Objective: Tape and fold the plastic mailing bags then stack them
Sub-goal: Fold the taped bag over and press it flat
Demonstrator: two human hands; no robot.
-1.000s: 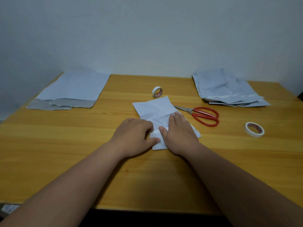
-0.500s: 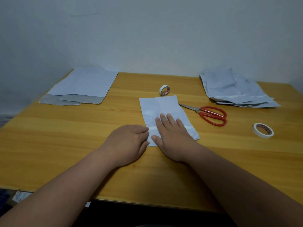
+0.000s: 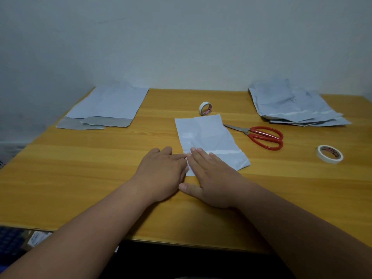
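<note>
A folded white mailing bag (image 3: 207,137) lies flat in the middle of the wooden table (image 3: 100,168), a strip of tape across its near part. My right hand (image 3: 211,178) lies palm down with straight fingers on the bag's near left corner. My left hand (image 3: 161,174) rests flat on the table just left of the bag, its fingertips at the bag's edge. A stack of flat bags (image 3: 106,107) sits at the back left. A pile of crumpled bags (image 3: 296,105) sits at the back right.
Red-handled scissors (image 3: 261,135) lie right of the bag. One tape roll (image 3: 205,108) stands on edge behind the bag, another tape roll (image 3: 329,154) lies flat at the right. A wall stands behind the table. The table's near edge runs under my forearms.
My left hand uncurled and slid off the bag to lie flat beside it. My right hand drew back toward me along the bag, baring more of it.
</note>
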